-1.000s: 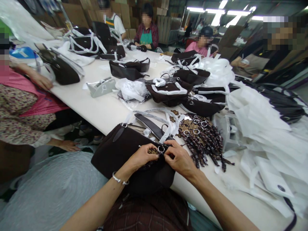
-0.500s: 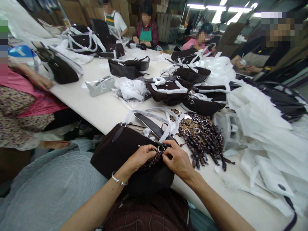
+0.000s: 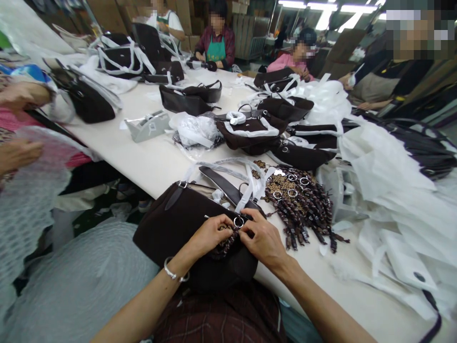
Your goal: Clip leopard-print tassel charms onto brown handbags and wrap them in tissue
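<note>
In the lower middle of the frame, the left hand (image 3: 210,231) holds a patterned charm (image 3: 225,242) pinched between its thumb and fingers, over the front of a dark brown bag (image 3: 178,226). The charm has a metal ring (image 3: 239,222), which lies just between the two hands, near the upper edge of the bag. The right hand (image 3: 263,236) is at the right side of this ring; its fingers are bent and the space between them is narrow, but I cannot tell if they grip the ring itself.

Compared with the earlier frames, both hands stay almost in the same place. One second ago the flat spotted part of the charm was showing beside the left thumb; now more of its dark twisted strands are seen, below the left fingers.

The bigger change is at the left edge. There, a co-worker's hand (image 3: 19,155) was low, close to the roll of bubble wrap (image 3: 93,281); now it is higher, and a bubble wrap sheet (image 3: 30,200) is raised in front of the pink clothing.

To the right of the bag, the pile of charms (image 3: 296,202) rests on the white table (image 3: 124,150) as before. Other dark bags (image 3: 248,131) lie in the upper middle, and white sheets (image 3: 389,176) are spread at the right.
</note>
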A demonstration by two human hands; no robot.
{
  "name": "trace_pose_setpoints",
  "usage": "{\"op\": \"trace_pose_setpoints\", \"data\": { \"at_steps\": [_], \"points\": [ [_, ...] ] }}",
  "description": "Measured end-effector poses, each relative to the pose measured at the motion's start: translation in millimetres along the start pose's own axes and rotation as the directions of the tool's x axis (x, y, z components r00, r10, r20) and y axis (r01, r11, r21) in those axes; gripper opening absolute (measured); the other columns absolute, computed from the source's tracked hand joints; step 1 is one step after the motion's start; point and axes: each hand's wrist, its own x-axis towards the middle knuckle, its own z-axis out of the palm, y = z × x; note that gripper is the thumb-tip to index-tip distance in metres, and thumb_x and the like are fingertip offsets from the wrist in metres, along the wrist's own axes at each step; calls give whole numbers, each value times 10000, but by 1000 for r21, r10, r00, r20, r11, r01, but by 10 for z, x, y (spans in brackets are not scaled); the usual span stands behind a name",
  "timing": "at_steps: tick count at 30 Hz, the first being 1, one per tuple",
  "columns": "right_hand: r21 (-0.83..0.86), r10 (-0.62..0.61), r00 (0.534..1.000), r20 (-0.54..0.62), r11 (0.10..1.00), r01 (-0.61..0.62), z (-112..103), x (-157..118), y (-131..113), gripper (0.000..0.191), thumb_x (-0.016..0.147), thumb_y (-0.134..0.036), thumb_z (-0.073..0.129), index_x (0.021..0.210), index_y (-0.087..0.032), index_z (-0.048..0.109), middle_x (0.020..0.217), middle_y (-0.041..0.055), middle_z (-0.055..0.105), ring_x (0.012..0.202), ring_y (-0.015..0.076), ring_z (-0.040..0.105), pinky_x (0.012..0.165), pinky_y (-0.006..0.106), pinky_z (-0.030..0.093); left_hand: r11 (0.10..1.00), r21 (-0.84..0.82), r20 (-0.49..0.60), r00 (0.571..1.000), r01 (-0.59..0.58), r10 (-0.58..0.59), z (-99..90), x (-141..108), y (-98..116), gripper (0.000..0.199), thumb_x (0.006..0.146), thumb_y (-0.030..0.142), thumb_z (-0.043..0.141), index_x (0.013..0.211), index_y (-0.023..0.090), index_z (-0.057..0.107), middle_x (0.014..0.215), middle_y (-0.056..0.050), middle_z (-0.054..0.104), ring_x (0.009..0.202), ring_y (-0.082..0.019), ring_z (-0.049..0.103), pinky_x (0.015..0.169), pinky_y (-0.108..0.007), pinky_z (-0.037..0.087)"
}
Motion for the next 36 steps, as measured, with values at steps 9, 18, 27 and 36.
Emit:
{"op": "trace_pose_setpoints", "data": {
  "at_steps": [9,18,27,36],
  "points": [
    [33,36,999,-35,999,-35,-7,-56,-26,134,807,-147,609,695,-213,640,1292,43,587,992,208,648,825,342,512,997,18,-12,997,80,-80,-9,18,-42,174,757,249,600,886,148,659,766,-4,641,668,-133,536,628,-246,383],
    [52,25,1000,-8,998,-24,0,-42,-4,122,827,-165,608,739,-223,669,1303,41,581,1068,222,629,852,359,503,991,-102,27,996,83,-80,31,41,-100,171,740,244,620,869,139,659,755,-7,631,666,-126,534,653,-247,387],
    [128,33,999,35,991,-38,-49,-21,40,141,816,-153,613,740,-236,699,1301,40,579,1060,203,630,871,342,503,969,-202,-4,989,141,-145,50,60,-59,164,711,232,640,842,133,656,690,14,606,606,-101,506,598,-228,370],
    [169,78,995,65,982,-88,-77,60,128,147,797,-165,626,751,-261,728,1294,24,583,1003,195,647,837,336,511,887,-397,62,971,235,-229,79,76,29,197,701,247,665,857,135,624,654,16,596,537,-103,536,538,-239,465]
  ]
}}
